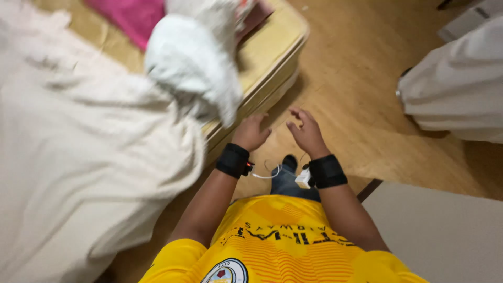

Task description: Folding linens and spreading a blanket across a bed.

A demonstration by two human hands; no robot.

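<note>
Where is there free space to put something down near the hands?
Bare wooden floor lies between the mattress and the white bundle, beyond the right hand. The mattress is crowded with a blanket and towel.

Bedsheet point(78, 173) at left, towel point(194, 63) on mattress point(267, 57) ahead, both hands before it.

**Both hands empty beside the mattress edge**

Your left hand point(251, 132) and right hand point(307, 132) hang free above the wooden floor point(361, 89), fingers loosely curled, holding nothing. Each wrist carries a black wristband point(233, 160). Just left of your left hand, a white towel point(196, 65) drapes over the yellow mattress point(272, 50); a cream sheet point(78, 167) spreads beside it, blurred.
</note>
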